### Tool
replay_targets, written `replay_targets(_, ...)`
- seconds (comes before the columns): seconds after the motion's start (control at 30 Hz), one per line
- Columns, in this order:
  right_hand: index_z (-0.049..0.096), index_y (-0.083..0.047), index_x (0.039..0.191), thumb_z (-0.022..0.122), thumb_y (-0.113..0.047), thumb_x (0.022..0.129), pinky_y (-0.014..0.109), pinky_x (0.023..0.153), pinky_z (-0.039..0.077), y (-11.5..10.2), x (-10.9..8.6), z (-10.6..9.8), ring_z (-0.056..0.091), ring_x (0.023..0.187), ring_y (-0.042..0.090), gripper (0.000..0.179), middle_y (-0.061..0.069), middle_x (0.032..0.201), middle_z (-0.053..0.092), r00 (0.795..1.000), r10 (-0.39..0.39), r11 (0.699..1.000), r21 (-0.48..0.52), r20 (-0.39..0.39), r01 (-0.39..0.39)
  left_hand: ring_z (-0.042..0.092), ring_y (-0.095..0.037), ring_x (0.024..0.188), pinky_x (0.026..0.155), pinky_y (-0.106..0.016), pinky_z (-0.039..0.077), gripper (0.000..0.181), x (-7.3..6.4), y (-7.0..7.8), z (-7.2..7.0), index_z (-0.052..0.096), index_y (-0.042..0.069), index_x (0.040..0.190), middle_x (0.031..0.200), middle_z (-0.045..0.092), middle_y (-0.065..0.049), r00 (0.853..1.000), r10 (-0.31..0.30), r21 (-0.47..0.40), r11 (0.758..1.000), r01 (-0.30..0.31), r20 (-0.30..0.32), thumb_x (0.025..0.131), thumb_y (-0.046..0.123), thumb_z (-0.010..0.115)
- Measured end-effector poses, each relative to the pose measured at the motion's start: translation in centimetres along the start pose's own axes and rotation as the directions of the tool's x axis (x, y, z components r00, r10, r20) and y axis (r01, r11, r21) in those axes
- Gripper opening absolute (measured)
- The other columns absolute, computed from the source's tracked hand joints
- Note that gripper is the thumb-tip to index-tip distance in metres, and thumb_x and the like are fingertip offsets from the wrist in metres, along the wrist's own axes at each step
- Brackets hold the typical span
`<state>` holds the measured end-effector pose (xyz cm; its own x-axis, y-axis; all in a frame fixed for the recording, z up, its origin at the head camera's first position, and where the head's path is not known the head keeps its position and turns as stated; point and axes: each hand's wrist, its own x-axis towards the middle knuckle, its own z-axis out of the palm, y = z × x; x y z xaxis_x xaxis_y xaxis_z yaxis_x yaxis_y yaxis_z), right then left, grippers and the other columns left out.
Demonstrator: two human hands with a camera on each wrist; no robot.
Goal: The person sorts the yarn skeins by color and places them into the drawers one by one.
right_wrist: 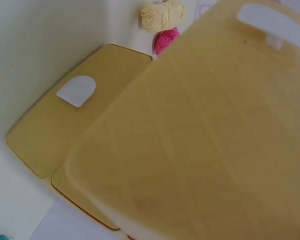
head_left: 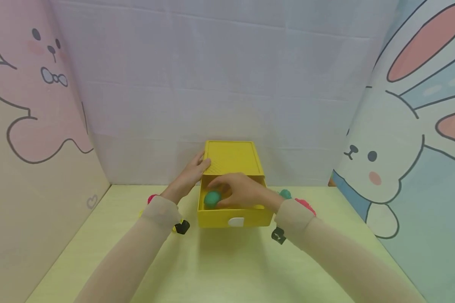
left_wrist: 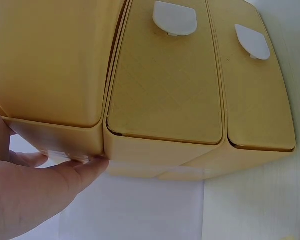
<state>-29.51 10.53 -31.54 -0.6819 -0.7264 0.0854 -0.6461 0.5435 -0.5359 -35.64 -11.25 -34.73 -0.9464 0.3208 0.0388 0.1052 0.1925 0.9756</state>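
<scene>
A yellow drawer box (head_left: 233, 155) stands against the back wall, its top drawer (head_left: 216, 219) pulled out. My left hand (head_left: 189, 174) rests against the box's left side, thumb at the top edge. In the left wrist view its fingers (left_wrist: 85, 172) lie along the side of the box, beside the closed lower drawers (left_wrist: 165, 85). My right hand (head_left: 240, 191) reaches into the open drawer, fingers curved over a green yarn ball (head_left: 212, 199), thumb at its near side. The right wrist view shows the drawer's front (right_wrist: 200, 135); the right hand is hidden there.
Pink yarn (head_left: 151, 198) lies on the table behind my left wrist. Teal yarn (head_left: 285, 194) and more pink yarn (head_left: 306, 206) are right of the box. Cream yarn (right_wrist: 162, 16) shows in the right wrist view. Printed cloth walls (head_left: 227, 84) enclose the table (head_left: 227, 269).
</scene>
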Motion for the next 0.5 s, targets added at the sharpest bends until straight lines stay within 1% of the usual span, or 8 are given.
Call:
replay_targets(0.13, 0.068, -0.01, 0.141, 0.084, -0.02, 0.093, 0.039, 0.106, 0.056, -0.1, -0.8, -1.2, 0.068, 0.124, 0.023, 0.052, 0.002, 0.141, 0.069, 1.0, -0.004, 0.999, -0.049, -0.016, 0.003, 0.029, -0.037, 0.158, 0.126, -0.062, 0.025, 0.067, -0.1, 0.1, 0.0, 0.008, 0.029, 0.173, 0.175, 0.024, -0.012, 1.0, -0.011, 0.001, 1.0, 0.011, -0.004, 0.116, 0.042, 0.042)
replay_targets(0.2, 0.068, -0.009, 0.141, 0.084, -0.02, 0.093, 0.041, 0.11, 0.053, -0.1, -1.4, -1.9, 0.065, 0.129, 0.024, 0.052, 0.003, 0.142, 0.069, 0.999, -0.007, 0.996, -0.084, -0.034, 0.004, 0.03, -0.037, 0.157, 0.126, -0.062, 0.026, 0.067, -0.1, 0.1, 0.0, 0.008, 0.029, 0.173, 0.175, 0.024, -0.013, 1.0, -0.011, 0.001, 1.0, 0.011, -0.002, 0.116, 0.042, 0.041)
replay_targets(0.27, 0.069, -0.01, 0.14, 0.084, -0.022, 0.093, 0.042, 0.112, 0.051, 0.1, -2.1, -2.6, 0.063, 0.131, 0.024, 0.051, 0.002, 0.142, 0.069, 0.998, 0.001, 0.994, -0.108, -0.06, -0.008, 0.031, -0.038, 0.157, 0.126, -0.063, 0.027, 0.067, -0.1, 0.1, 0.1, 0.008, 0.029, 0.173, 0.175, 0.024, -0.014, 1.0, -0.009, -0.003, 1.0, 0.009, 0.001, 0.116, 0.041, 0.041)
replay_targets(0.33, 0.07, -0.011, 0.139, 0.085, -0.022, 0.092, 0.043, 0.112, 0.051, 0.4, -2.9, -3.4, 0.064, 0.129, 0.024, 0.051, 0.002, 0.14, 0.07, 0.996, 0.024, 0.995, -0.098, -0.087, -0.033, 0.031, -0.039, 0.156, 0.126, -0.063, 0.027, 0.067, -0.1, 0.1, 0.1, 0.007, 0.028, 0.173, 0.175, 0.023, -0.015, 1.0, -0.005, -0.007, 1.0, 0.005, 0.003, 0.116, 0.04, 0.041)
replay_targets(0.5, 0.068, -0.008, 0.14, 0.085, -0.019, 0.093, 0.046, 0.104, 0.057, 1.1, -5.1, -5.5, 0.068, 0.12, 0.029, 0.051, 0.008, 0.139, 0.069, 0.99, 0.07, 0.997, -0.029, -0.122, -0.074, 0.028, -0.038, 0.158, 0.126, -0.064, 0.026, 0.068, -0.2, 0.2, 0.1, 0.007, 0.028, 0.173, 0.176, 0.02, -0.014, 1.0, -0.003, -0.006, 1.0, 0.003, -0.004, 0.116, 0.04, 0.042)
